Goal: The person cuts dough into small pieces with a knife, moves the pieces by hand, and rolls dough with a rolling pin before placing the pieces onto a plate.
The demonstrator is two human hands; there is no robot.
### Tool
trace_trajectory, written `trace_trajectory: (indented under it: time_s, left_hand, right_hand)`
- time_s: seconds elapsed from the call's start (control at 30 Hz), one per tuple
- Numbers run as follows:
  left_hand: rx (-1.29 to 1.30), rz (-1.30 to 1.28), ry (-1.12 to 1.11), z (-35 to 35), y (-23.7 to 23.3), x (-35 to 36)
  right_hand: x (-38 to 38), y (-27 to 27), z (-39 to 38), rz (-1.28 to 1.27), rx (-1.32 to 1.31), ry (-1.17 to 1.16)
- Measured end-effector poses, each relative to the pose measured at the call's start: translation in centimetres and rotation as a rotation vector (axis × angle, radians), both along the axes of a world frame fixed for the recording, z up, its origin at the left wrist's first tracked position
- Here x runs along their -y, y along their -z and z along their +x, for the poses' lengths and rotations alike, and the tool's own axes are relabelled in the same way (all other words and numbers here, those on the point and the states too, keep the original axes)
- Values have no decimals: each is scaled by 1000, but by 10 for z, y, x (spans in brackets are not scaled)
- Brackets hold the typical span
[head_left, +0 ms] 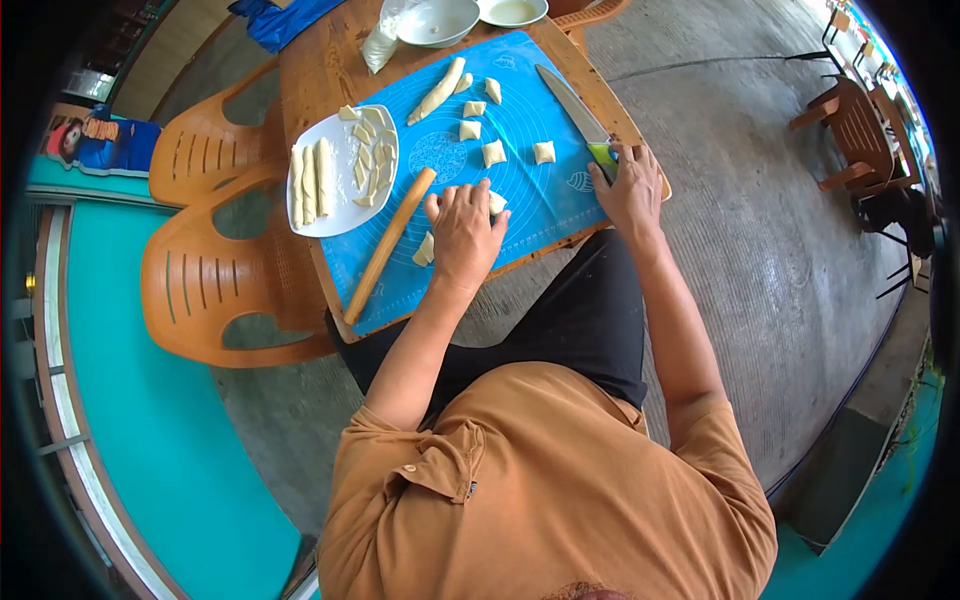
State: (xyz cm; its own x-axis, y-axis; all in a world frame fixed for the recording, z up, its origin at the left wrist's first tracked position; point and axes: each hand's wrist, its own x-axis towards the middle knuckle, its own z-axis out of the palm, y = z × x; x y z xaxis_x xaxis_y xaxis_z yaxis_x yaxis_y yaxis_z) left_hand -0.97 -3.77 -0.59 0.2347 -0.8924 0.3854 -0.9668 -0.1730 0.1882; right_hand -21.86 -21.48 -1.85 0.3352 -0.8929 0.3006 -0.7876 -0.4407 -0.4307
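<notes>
Your left hand (465, 232) is laid flat, palm down, fingers stretched out and close together, on the near part of the blue mat (545, 205). It's covering most of a dough piece (497, 203), which pokes out at the hand's right edge. Another bit of dough (424, 250) sits just left of your wrist, and the rolling pin (390, 243) lies slanted along the mat's left side.

Your right hand (630, 188) is at the right edge of the mat, fingers curled around the green handle of the knife (570, 105). The blade lies flat on the mat, pointing far and left.

Further out there's a dough log (438, 90) with a scatter of cut pieces (494, 153) near it. A white plate (335, 215) of dough strips sits left of the mat on the wooden table (320, 60).
</notes>
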Motion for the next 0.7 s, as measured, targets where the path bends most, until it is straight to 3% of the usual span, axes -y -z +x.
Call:
trace_trajectory:
  time_s: [0.23,0.3,0.5,0.7]
  left_hand:
    - [-25,-84,43,1,1,1]
    - [-134,-225,122,4,-2,-2]
    - [-337,-312,264,-1,-12,-23]
    - [-190,-236,177,1,-2,-23]
  right_hand:
    - [0,7,1,-36,-17,9]
    - [-1,7,0,-23,-11,10]
    - [0,6,1,-16,-22,10]
    - [-1,2,3,-4,-16,13]
